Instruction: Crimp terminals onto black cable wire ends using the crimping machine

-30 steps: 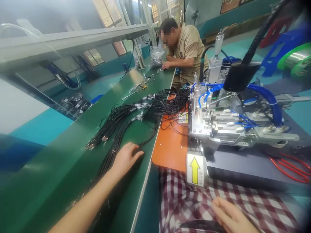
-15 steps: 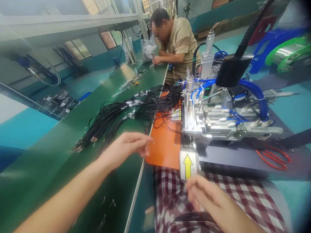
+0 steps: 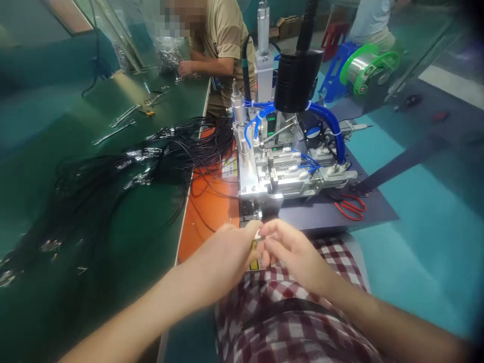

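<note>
My left hand (image 3: 227, 254) and my right hand (image 3: 291, 249) meet fingertip to fingertip above my lap, just in front of the metal machine (image 3: 280, 166). Both hands are pinched on a small pale part (image 3: 257, 235) between them; what it is I cannot make out. A black cable (image 3: 280, 305) runs across my checked trousers under the right wrist. A heap of black cables with metal ends (image 3: 151, 156) lies on the green bench (image 3: 56, 282) to the left of my left arm.
An orange plate (image 3: 206, 212) lies between bench and machine. Red-handled scissors (image 3: 350, 205) rest on the dark base at the right. A co-worker in a tan shirt (image 3: 223, 45) sits at the far end of the bench. A green wire spool (image 3: 368, 65) stands behind.
My left hand left the cables on the bench and swung right. My right hand rose from my lap. Both now meet in front of the machine; the view turned right.
</note>
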`<action>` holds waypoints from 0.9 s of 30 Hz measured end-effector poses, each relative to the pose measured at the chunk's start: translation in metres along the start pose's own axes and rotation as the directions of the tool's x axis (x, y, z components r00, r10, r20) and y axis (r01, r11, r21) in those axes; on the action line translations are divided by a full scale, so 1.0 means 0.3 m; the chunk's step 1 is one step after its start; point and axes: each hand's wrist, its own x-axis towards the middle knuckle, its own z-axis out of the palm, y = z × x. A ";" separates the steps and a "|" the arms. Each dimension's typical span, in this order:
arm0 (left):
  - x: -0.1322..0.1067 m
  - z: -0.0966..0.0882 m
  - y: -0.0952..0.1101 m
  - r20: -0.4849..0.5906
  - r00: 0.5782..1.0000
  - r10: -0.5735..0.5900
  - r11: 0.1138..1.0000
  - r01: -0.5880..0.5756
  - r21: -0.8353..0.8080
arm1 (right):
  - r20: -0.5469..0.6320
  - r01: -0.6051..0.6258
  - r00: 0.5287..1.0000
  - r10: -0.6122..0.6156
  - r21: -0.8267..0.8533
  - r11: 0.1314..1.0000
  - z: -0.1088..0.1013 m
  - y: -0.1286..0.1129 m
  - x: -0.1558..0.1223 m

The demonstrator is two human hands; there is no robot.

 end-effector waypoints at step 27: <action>0.059 0.133 -0.074 -0.158 0.945 -0.287 0.833 0.164 -0.528 | -0.181 -0.030 0.983 0.018 -0.066 0.997 -0.074 -0.005 0.064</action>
